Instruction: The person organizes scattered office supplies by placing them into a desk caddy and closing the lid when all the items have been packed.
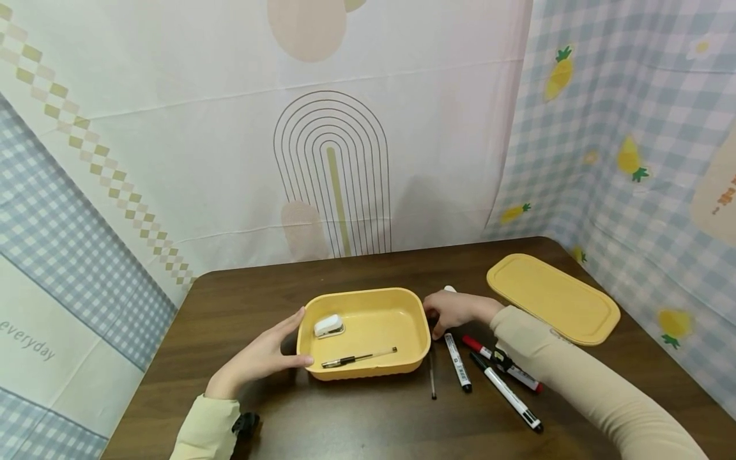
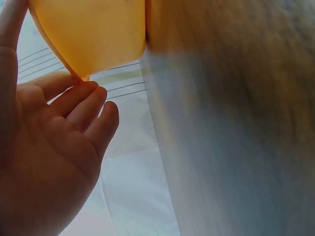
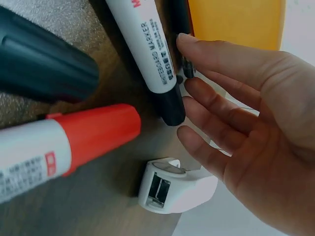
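Note:
My left hand holds the left end of a yellow plastic box, thumb at the front corner and fingers along the rim. Inside lie a white mini stapler and a black-capped pen. My right hand is beside the box's right end. In the right wrist view its thumb and fingers pinch a slim black pen lying along the box. Close to those fingers is a white marker with a black cap. A small white sharpener-like object sits beyond the fingertips.
A red-capped marker and a black-and-white marker lie beneath and beside the right forearm. The yellow lid rests at the table's far right. Patterned cloth hangs behind the brown table.

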Demonstrator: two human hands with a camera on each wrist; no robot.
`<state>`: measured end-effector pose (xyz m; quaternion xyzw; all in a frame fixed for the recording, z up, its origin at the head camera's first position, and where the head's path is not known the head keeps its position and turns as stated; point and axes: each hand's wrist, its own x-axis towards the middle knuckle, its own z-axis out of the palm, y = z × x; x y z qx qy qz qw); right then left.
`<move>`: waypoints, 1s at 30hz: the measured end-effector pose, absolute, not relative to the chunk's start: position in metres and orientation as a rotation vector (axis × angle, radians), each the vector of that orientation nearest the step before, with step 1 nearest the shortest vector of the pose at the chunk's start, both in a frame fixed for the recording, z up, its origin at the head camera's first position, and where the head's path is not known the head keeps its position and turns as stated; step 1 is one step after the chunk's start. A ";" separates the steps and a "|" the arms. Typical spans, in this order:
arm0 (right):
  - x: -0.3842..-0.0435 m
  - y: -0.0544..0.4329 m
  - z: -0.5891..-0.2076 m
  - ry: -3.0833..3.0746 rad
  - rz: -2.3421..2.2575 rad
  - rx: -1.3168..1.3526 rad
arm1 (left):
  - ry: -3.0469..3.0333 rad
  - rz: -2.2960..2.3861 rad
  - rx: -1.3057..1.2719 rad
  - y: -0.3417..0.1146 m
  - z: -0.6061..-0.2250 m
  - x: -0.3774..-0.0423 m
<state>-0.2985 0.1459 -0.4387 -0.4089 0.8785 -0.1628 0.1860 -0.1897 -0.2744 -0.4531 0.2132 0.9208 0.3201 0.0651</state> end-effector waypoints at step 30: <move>-0.302 0.150 -0.451 2.429 -0.533 -1.285 | 2.794 0.966 0.640 -0.274 -0.454 -0.189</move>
